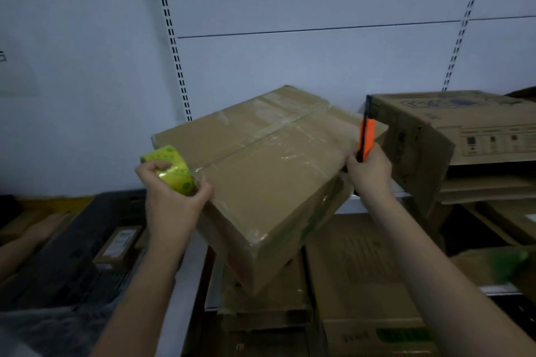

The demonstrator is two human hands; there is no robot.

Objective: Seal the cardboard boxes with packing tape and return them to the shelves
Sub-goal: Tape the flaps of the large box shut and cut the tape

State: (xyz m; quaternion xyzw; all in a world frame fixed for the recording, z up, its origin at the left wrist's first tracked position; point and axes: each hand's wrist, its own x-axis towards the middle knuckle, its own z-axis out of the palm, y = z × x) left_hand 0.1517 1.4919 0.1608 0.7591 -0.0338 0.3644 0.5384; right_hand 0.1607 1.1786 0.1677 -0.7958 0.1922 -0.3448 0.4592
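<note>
A brown cardboard box [269, 171], its top flaps closed and covered with clear tape, is tilted in the middle of the view, its near corner hanging over the shelf edge. My left hand [171, 197] grips a yellow-green roll of packing tape [171, 168] against the box's left side. My right hand [369, 171] holds an orange utility knife [366, 139] upright at the box's right edge, blade end pointing up.
A printed cardboard box [452, 130] stands on the shelf just right of the knife. More cartons [362, 284] are stacked below. A dark crate [87, 240] with small boxes sits at lower left. White slotted shelf uprights [174, 46] run up the back wall.
</note>
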